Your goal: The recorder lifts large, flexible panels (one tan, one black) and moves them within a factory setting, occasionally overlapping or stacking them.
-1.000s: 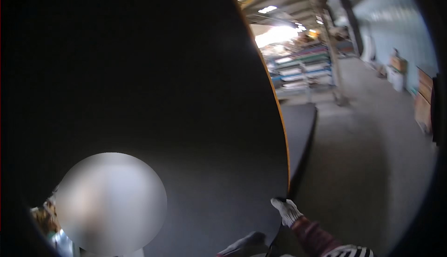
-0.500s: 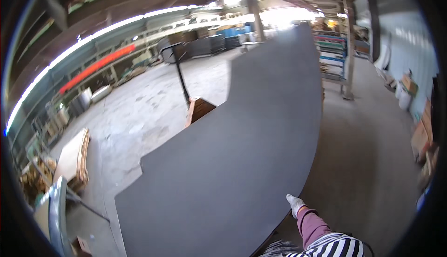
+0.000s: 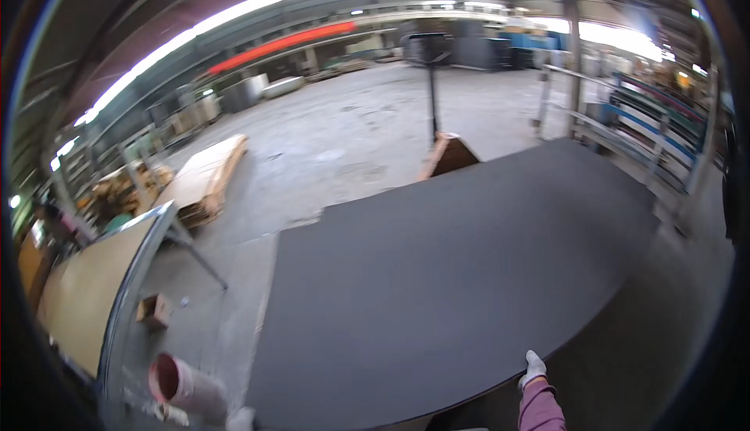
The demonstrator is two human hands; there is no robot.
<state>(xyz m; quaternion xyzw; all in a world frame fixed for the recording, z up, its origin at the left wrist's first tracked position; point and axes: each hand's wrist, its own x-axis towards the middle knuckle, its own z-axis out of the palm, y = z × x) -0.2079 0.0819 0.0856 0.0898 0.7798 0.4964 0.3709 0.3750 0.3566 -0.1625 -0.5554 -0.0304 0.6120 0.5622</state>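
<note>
A large dark grey board (image 3: 437,283) spreads across the middle, broad and flat, with a stepped corner at its far left side. My right hand (image 3: 533,368), in a whitish glove with a purple sleeve behind it, grips the near edge, thumb on top and fingers hidden beneath. At the board's near left corner, a blurred whitish glove, my left hand (image 3: 241,418), shows at the lower rim of the view, closed on the edge. Most of that hand is cut off.
Left of me stand a metal-framed table (image 3: 98,290), a small cardboard box (image 3: 155,311) and a pinkish bucket (image 3: 183,384). Stacked sheets (image 3: 205,177) lie farther off. Beyond the board are a wooden wedge-shaped thing (image 3: 451,156), a black upright handle (image 3: 432,87) and a metal rack (image 3: 656,130).
My view has swung left, bringing the bucket and more of the table in. The board now lies flatter and more crosswise before me, still held by my right hand; my left hand has appeared.
</note>
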